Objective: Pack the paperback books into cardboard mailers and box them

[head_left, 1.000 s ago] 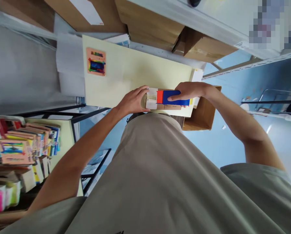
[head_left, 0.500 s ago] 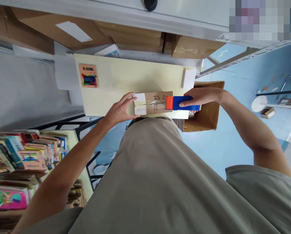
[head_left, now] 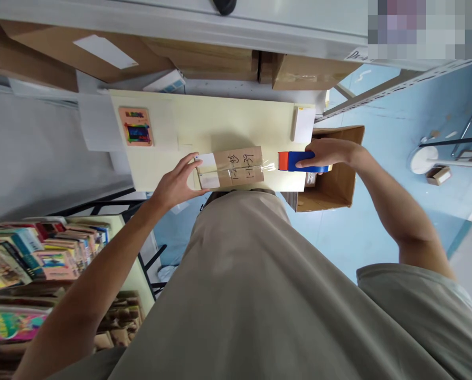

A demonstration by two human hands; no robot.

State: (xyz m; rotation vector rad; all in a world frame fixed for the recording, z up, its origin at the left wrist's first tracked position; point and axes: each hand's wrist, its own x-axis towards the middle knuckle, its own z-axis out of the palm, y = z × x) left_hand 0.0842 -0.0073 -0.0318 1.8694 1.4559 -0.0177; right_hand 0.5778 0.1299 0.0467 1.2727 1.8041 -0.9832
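Observation:
A small cardboard box with handwritten marks and white labels lies near the front edge of the pale table. My left hand grips its left end, thumb on the near side and fingers on the far side. To the right, my right hand is closed around a blue and orange tape dispenser, held apart from the box. A strip of clear tape sticks out past the box's right end towards the dispenser.
An open carton stands against the table's right end. On the table lie a colourful booklet and a white box. Large cartons sit under the shelf behind. Books fill a rack at lower left.
The tape dispenser has come off the box's right end, leaving a gap with clear tape showing. The box and my left hand have shifted left.

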